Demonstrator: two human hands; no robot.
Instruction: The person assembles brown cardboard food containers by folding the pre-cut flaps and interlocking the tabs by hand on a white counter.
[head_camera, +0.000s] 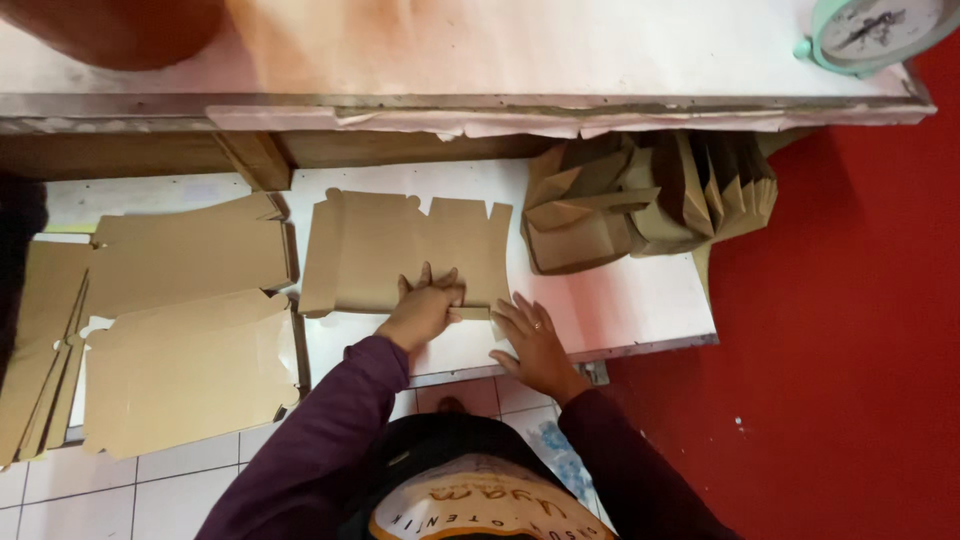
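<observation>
A flat brown cardboard box blank (385, 245) lies on the white lower shelf (640, 300). My left hand (425, 305) presses palm-down on its near edge, fingers spread over the folded flap. My right hand (530, 340), with a ring on one finger, rests flat on the shelf just right of the blank's near corner, fingertips touching the cardboard edge. Neither hand grips anything.
More flat cardboard blanks (185, 370) are stacked at the left, another one (190, 250) behind them. A pile of folded brown boxes (640, 200) sits at the right under the upper tabletop (500, 60). A mint-green scale (870, 30) stands top right. Red wall at right, tiled floor below.
</observation>
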